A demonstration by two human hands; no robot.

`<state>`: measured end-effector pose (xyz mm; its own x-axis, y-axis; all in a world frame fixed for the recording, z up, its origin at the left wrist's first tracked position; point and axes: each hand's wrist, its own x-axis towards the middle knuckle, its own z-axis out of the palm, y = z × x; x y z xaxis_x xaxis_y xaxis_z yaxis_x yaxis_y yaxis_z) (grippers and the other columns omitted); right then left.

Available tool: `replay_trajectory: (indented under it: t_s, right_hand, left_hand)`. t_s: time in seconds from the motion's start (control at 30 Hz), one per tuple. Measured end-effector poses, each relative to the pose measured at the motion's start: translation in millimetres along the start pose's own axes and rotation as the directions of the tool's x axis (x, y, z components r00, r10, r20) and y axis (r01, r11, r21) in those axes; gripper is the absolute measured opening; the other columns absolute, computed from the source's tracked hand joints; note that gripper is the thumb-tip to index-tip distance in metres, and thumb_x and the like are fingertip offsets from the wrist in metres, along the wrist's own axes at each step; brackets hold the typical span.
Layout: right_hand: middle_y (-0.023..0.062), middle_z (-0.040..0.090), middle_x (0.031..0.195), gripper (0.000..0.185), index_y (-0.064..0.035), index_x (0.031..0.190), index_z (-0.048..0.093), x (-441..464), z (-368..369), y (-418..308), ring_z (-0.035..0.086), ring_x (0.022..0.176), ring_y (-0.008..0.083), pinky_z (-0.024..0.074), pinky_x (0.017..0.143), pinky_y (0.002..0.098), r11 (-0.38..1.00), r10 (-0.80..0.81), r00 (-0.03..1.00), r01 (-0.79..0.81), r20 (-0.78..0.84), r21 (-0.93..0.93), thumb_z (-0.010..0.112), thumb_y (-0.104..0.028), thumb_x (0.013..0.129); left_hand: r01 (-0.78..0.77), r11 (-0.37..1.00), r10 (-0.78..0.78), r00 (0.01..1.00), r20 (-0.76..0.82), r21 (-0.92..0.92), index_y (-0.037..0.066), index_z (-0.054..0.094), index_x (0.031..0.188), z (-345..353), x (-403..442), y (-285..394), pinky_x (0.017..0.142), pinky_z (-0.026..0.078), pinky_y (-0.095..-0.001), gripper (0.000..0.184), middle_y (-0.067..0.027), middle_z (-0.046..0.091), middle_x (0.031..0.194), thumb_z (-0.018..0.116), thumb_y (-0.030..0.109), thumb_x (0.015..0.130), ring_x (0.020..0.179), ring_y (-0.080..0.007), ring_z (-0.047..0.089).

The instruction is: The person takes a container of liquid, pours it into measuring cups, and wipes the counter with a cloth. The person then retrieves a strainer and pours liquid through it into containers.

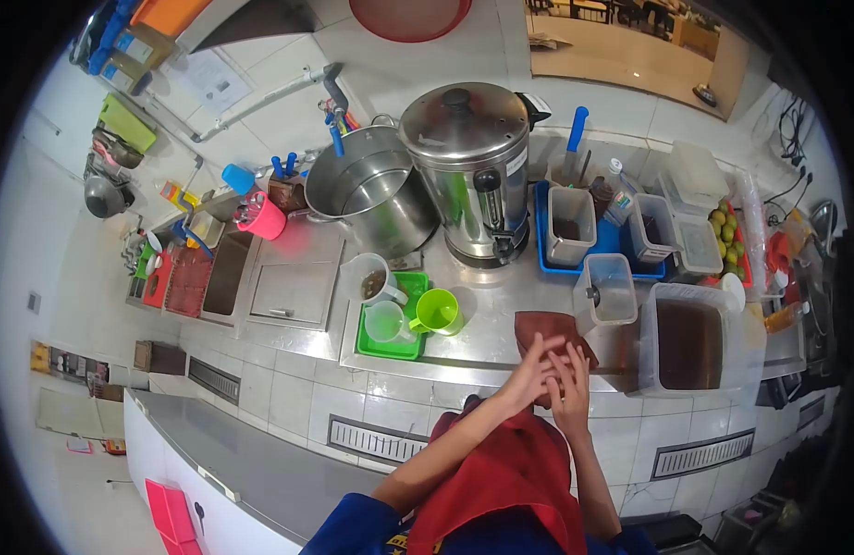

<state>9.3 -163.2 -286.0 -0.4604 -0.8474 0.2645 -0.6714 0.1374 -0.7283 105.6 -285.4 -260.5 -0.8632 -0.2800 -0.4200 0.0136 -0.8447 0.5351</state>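
My left hand (530, 373) and my right hand (569, 381) meet in front of me, with fingers spread and overlapping. Nothing shows held in either one. Behind them a brown-red cloth (540, 327) lies on the steel counter (487, 319), near its front edge. Just right of the cloth stands a clear square container (607, 289). Farther right is a large clear tub (690, 342) with dark brown liquid. To the left, a green tray (390, 349) bears a lime-green mug (438, 312) and clear jugs (386, 322).
A steel urn (466, 166) and a big open pot (371, 190) stand at the back. A blue tray (544, 231) bears containers. A pink cup (261, 216) is at the left. Green fruit (725, 239) lies at the right. A grey worktop (233, 458) runs lower left.
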Motion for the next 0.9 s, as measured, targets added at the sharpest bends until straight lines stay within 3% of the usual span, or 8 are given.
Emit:
replay_trajectory:
  t_s: [0.23, 0.3, 0.37, 0.5, 0.63, 0.67, 0.7, 0.9]
  right_hand:
    - [0.0167, 0.050, 0.148, 0.040, -0.0083, 0.138, 0.060, 23.2, 17.4, -11.0, 0.047, 0.137, 0.0348, 0.0349, 0.114, 0.0434, 0.932, 0.216, 0.976, -0.202, -0.015, 0.303, 0.057, -0.026, 0.102]
    - [0.0095, 0.055, 0.141, 0.047, -0.0036, 0.145, 0.049, 28.2, 29.4, -36.0, 0.055, 0.126, 0.0201, 0.0441, 0.107, 0.0350, 0.449, 0.456, 0.878, -0.368, 0.145, 0.814, 0.046, -0.032, 0.108]
    - [0.0076, 0.050, 0.146, 0.055, -0.0067, 0.150, 0.040, 16.9, 50.1, -15.7, 0.051, 0.131, 0.0183, 0.0444, 0.107, 0.0329, 0.078, 0.382, 0.835, -0.457, 0.397, 0.886, 0.032, -0.043, 0.110]
    - [0.0098, 0.047, 0.150, 0.060, -0.0014, 0.149, 0.040, 11.8, 42.2, -27.0, 0.044, 0.140, 0.0231, 0.0372, 0.115, 0.0388, -0.199, 0.440, 0.699, -0.536, 0.564, 0.820, 0.034, -0.046, 0.109]
    - [0.0122, 0.052, 0.146, 0.059, -0.0073, 0.146, 0.046, 2.4, 16.6, -31.7, 0.050, 0.135, 0.0280, 0.0408, 0.109, 0.0450, 0.189, 0.497, 0.757, -0.572, 0.425, 0.798, 0.053, -0.046, 0.102]
    - [0.0147, 0.053, 0.145, 0.059, -0.0086, 0.144, 0.048, -4.6, 16.6, -20.0, 0.050, 0.134, 0.0324, 0.0399, 0.110, 0.0468, 0.780, 0.451, 0.887, -0.444, 0.095, 0.442, 0.057, -0.044, 0.098]
    - [0.0173, 0.053, 0.144, 0.059, -0.0099, 0.143, 0.050, -11.2, 17.0, -10.8, 0.051, 0.133, 0.0368, 0.0389, 0.110, 0.0486, 0.958, 0.190, 0.975, -0.210, -0.116, -0.196, 0.062, -0.042, 0.095]
    - [0.0209, 0.059, 0.133, 0.050, -0.0069, 0.139, 0.048, -41.8, 60.4, 25.9, 0.054, 0.127, 0.0434, 0.0405, 0.108, 0.0527, 0.923, 0.141, 0.988, -0.105, 0.070, -0.370, 0.059, -0.017, 0.091]
  left_hand:
    - [-0.335, 0.881, 0.359, 0.933, -0.010, 0.333, 0.015, 0.035, 0.152, -12.2, -25.2, 40.0, 0.111, 0.040, -0.0439, 0.056, -0.0095, 0.043, 0.153, 0.038, 0.049, 0.107, 0.137, -0.0242, 0.045]
    - [-0.344, 0.828, 0.331, 0.937, 0.109, 0.443, 0.015, 0.036, 0.153, -13.1, -26.9, 31.1, 0.114, 0.036, -0.0448, 0.053, -0.0105, 0.040, 0.156, 0.041, 0.042, 0.107, 0.142, -0.0271, 0.041]
    - [-0.523, -0.033, 0.385, 0.780, 0.494, 0.852, 0.014, 0.038, 0.154, -10.9, -34.4, 19.5, 0.115, 0.034, -0.0439, 0.054, -0.0135, 0.037, 0.158, 0.046, 0.035, 0.104, 0.142, -0.0311, 0.040]
    - [-0.377, -0.391, 0.287, 0.817, 0.500, 0.840, 0.024, 0.039, 0.155, -21.8, -43.6, 18.9, 0.115, 0.030, -0.0529, 0.053, -0.0116, 0.037, 0.159, 0.048, 0.026, 0.103, 0.144, -0.0363, 0.035]
    - [-0.220, -0.282, 0.345, 0.885, 0.313, 0.934, 0.025, 0.040, 0.154, -44.8, -34.2, 17.7, 0.113, 0.028, -0.0546, 0.059, -0.0106, 0.040, 0.156, 0.057, 0.029, 0.098, 0.140, -0.0404, 0.034]
    - [-0.166, -0.215, 0.338, 0.912, 0.233, 0.962, 0.023, 0.040, 0.154, -52.1, -29.0, 13.4, 0.114, 0.027, -0.0515, 0.062, -0.0100, 0.042, 0.155, 0.061, 0.030, 0.096, 0.139, -0.0402, 0.035]
    - [-0.183, -0.217, 0.325, 0.913, 0.247, 0.959, 0.023, 0.040, 0.154, -60.3, -22.1, 6.3, 0.114, 0.027, -0.0515, 0.062, -0.0100, 0.042, 0.155, 0.061, 0.030, 0.096, 0.139, -0.0402, 0.035]
    - [-0.203, -0.519, 0.089, 0.953, 0.288, 0.831, 0.027, 0.037, 0.155, -65.6, 1.7, -15.9, 0.106, 0.030, -0.0549, 0.081, -0.0059, 0.051, 0.142, 0.075, 0.029, 0.083, 0.129, -0.0362, 0.042]
